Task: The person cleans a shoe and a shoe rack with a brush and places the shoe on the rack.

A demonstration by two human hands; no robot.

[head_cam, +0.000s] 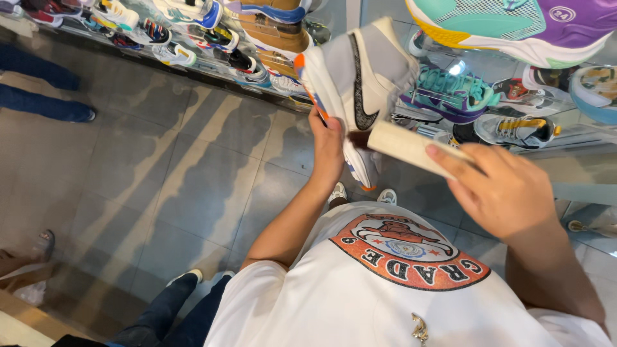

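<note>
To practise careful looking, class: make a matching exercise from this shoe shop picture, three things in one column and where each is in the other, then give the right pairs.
Things:
1. grey and white sneaker
2. pale brush
3. teal and purple shoe

Places:
A. on the display at the top right
B. held up in the left hand
C. gripped in the right hand, bristle end against the sneaker

Pairs: 1-B, 2-C, 3-A
</note>
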